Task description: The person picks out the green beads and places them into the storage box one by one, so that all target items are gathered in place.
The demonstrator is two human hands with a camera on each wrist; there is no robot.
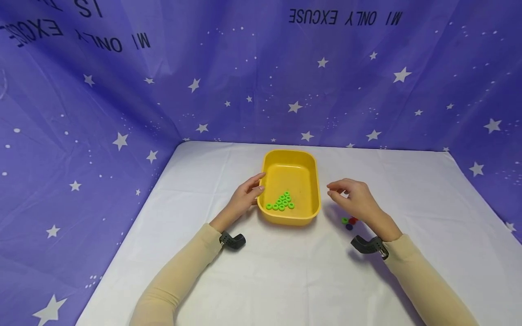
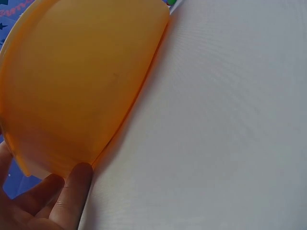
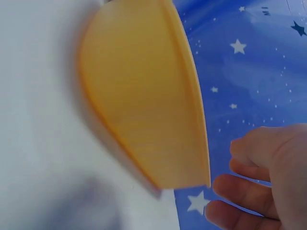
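Observation:
A yellow tray (image 1: 289,219) stands on the white cloth, and several small green rings (image 1: 281,207) lie grouped in its near left part. My left hand (image 1: 246,195) touches the tray's left side. In the left wrist view its fingers (image 2: 79,184) rest against the outer wall. To the right of the tray, my right hand (image 1: 355,199) hovers apart from it, fingers loosely bent, with nothing visible between them. Below that hand lie a green ring (image 1: 345,221), red pieces (image 1: 352,221) and a dark blue piece (image 1: 349,227), partly hidden by the hand.
A white cloth (image 1: 277,276) covers the table. Purple sheets with white stars (image 1: 244,68) hang behind it and at both sides. A dark strapped device (image 1: 233,241) sits on the left wrist, and a similar device (image 1: 367,245) on the right.

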